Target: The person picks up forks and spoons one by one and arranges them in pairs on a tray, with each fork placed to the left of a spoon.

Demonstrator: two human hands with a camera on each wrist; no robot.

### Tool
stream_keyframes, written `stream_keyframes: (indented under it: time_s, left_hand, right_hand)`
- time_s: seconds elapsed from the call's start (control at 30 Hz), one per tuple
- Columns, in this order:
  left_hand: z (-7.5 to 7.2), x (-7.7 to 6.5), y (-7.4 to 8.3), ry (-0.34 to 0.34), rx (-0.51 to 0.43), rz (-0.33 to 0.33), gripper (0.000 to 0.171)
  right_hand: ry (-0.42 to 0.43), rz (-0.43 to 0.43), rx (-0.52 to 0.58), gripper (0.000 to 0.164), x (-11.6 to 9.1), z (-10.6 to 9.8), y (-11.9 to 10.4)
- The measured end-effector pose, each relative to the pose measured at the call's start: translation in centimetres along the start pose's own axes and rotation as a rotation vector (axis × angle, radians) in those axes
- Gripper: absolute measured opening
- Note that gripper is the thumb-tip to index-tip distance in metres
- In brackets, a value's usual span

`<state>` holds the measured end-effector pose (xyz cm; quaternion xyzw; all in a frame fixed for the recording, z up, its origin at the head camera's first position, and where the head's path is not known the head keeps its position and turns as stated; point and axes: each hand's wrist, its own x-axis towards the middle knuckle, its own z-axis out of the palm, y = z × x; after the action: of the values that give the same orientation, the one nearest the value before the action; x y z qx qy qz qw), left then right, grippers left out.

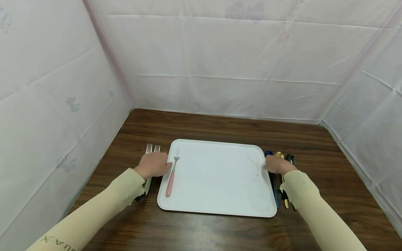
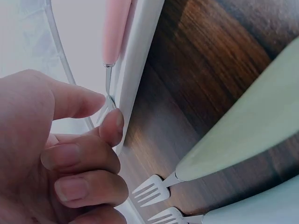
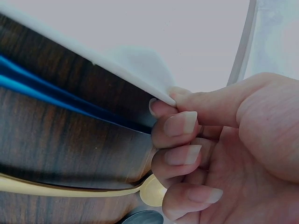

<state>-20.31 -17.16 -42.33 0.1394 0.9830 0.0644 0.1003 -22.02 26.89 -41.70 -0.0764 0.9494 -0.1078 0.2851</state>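
A white rectangular tray (image 1: pixel 216 174) lies in front of me on the wooden table. On its left side is a fork with a pink handle (image 1: pixel 170 184), tines pointing away from me. My left hand (image 1: pixel 154 165) pinches the left rim between thumb and index finger, the other fingers curled, as the left wrist view shows. At the opposite rim, my right hand (image 1: pixel 275 164) pinches the edge, thumb on top and fingers beneath. Beside the left hand lie two forks, one with a pale green handle (image 2: pixel 229 135) and one with a pale bluish handle (image 2: pixel 261 205).
Right of the tray lie a blue-handled utensil (image 1: pixel 276 200), a gold spoon (image 1: pixel 278 154) and a black spoon (image 1: pixel 290 158), partly hidden by the right hand and sleeve. White sheeting (image 1: pixel 220 94) walls the table (image 1: pixel 207 230) at the back and both sides.
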Motion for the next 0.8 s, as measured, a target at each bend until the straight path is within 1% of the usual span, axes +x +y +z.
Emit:
stream_keyframes:
  time_s: [0.2, 0.4, 0.57, 0.8]
  left_hand:
    - [0.17, 0.23, -0.24, -0.009, 0.011, -0.005, 0.033]
    - [0.22, 0.17, -0.15, -0.034, -0.007, -0.012, 0.025]
    - [0.33, 0.2, -0.12, -0.061, -0.037, -0.008, 0.025]
    - [0.27, 0.44, -0.17, -0.111, -0.085, -0.038, 0.024]
  right_hand:
    - [0.0, 0.008, -0.007, 0.021, 0.06, 0.07, 0.04]
    - [0.001, 0.003, -0.013, 0.023, 0.01, 0.09, 0.11]
    - [0.01, 0.002, -0.01, 0.022, -0.37, 0.1, 0.07]
    - [0.022, 0.004, 0.031, 0.017, -0.78, -0.02, 0.12]
